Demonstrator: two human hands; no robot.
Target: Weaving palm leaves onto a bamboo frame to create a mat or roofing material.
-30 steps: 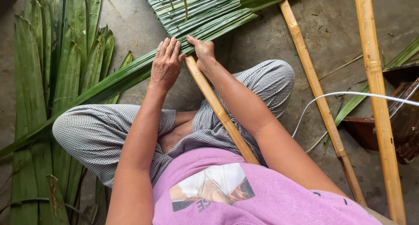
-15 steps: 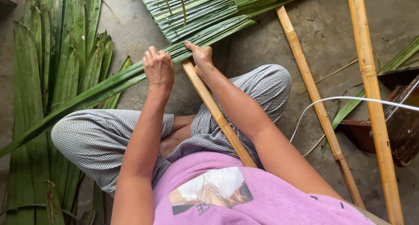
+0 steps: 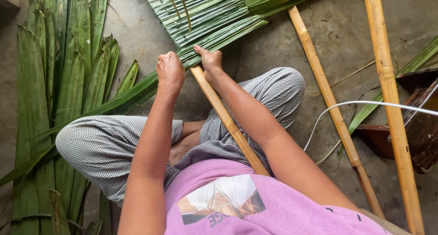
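I sit cross-legged on a concrete floor with a bamboo stick (image 3: 228,121) running from my lap up to a mat of folded green palm leaves (image 3: 205,16). My left hand (image 3: 169,70) is closed in a fist on a long green palm leaf (image 3: 105,105) that trails off to the lower left. My right hand (image 3: 210,59) presses on the leaf fold at the top end of the bamboo stick, fingers curled against the leaves.
A pile of loose long palm leaves (image 3: 54,80) lies at the left. Two longer bamboo poles (image 3: 335,112) (image 3: 390,102) lie at the right. A white cable (image 3: 365,105) curves over them, beside a dark wooden object (image 3: 410,125).
My left hand went from flat with fingers spread on the leaves to a closed fist gripping the leaf, pulled slightly down. The right hand stays at the stick's top end.
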